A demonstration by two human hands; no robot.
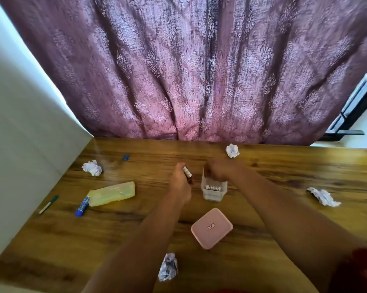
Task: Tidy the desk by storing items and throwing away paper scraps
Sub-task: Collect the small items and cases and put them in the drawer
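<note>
A clear plastic container stands open at the middle of the wooden desk, with small white-labelled items lying inside. My right hand reaches over its far rim, fingers curled down into it; what they hold is hidden. Just to its left, my left hand grips a small brown-and-white stick. The container's pink lid lies nearer me. Crumpled paper scraps lie about: far left, far middle, right and near front.
A pale yellow pencil case lies at the left with a blue glue stick by its end. A green-capped pen sits near the left wall, a small blue item farther back. A purple curtain hangs behind the desk.
</note>
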